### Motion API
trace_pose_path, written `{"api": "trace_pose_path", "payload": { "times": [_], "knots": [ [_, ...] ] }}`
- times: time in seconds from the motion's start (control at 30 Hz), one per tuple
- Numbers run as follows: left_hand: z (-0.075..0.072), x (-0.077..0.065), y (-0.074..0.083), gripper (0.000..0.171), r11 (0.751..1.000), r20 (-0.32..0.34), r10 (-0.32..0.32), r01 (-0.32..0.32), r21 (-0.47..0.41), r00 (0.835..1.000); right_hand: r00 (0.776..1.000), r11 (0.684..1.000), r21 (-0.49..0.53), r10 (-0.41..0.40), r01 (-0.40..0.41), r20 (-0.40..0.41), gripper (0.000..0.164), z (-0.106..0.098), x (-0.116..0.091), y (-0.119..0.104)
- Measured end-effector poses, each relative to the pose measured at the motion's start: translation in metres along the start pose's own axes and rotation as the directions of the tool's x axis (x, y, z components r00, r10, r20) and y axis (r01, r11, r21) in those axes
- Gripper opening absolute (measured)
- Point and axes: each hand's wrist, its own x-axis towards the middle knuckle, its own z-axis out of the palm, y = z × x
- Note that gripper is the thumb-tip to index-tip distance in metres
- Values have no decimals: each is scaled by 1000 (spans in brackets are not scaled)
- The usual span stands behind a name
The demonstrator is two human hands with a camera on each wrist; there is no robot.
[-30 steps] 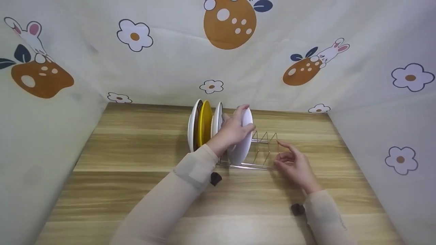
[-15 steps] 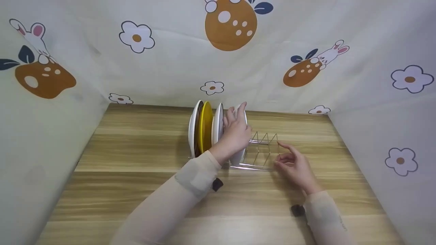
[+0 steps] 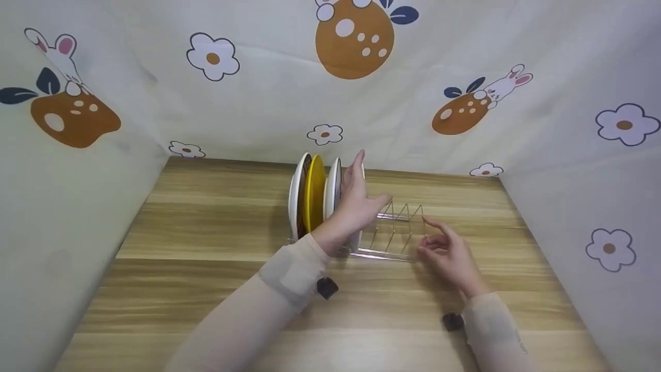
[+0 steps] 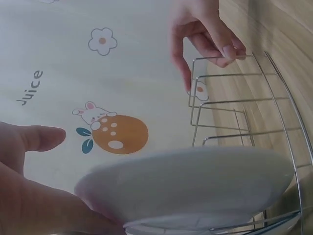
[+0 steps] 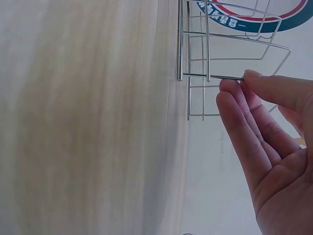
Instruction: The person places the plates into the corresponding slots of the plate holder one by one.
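A wire dish rack [image 3: 384,254] holds several plates standing on edge. My left hand [image 3: 356,199] is over the rightmost white plate [image 4: 190,183], with its thumb spread away from the plate and its fingers reaching behind it. Much of that plate is hidden by the hand in the head view. At the rack's right end, my right hand [image 3: 448,250] pinches the end wire between thumb and fingers, clearest in the right wrist view. Left of my left hand stand a white plate with a dark rim [image 3: 333,188], a yellow plate [image 3: 314,194] and a white plate [image 3: 295,201].
The rack stands on a wood-grain table [image 3: 206,206]. Cloth walls [image 3: 258,103] printed with fruit, rabbits and flowers enclose the back and sides. In the right wrist view, a plate face with a teal rim and red ring [image 5: 244,22] shows behind the wires.
My left hand has shifted left, and the rightmost white plate has come more upright with it. The left thumb has lifted off the plate. My right hand keeps its grip on the rack.
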Motion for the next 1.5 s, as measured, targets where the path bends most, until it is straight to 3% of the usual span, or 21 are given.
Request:
{"api": "trace_pose_path", "payload": {
  "times": [0.17,0.37,0.5,0.63,0.8,1.0,1.27,1.37,1.5],
  "knots": [
    [-7,-7,7,105,998,-3,-16,16,-66,1000,1000,1000,-7,6,-6,-8,78,1,0,0],
    [-23,-20,13,96,980,3,58,-56,-190,998,1000,1000,-5,10,-10,-5,75,0,0,2],
    [-40,-33,13,88,960,10,75,-70,-273,997,1000,1000,-20,10,-10,-3,74,1,1,2],
    [-63,-48,12,80,952,-2,102,-98,-289,995,1000,1000,-13,6,-6,4,75,1,1,2],
    [-90,-64,3,71,965,-7,143,-141,-219,990,1000,1000,2,2,-2,6,75,0,2,1],
    [-108,-78,-24,75,985,-43,165,-167,-47,985,999,999,-34,10,-9,33,80,-8,1,0],
    [-125,-85,-55,82,993,-100,101,-93,78,990,994,999,-17,-31,33,103,92,-26,-2,2],
    [-130,-85,-64,87,990,-113,82,-68,122,990,993,992,-101,-61,71,99,97,-34,0,1],
    [-135,-86,-71,96,984,-95,35,-18,176,995,991,961,-253,-89,111,98,100,-42,3,0]
  ]
}}
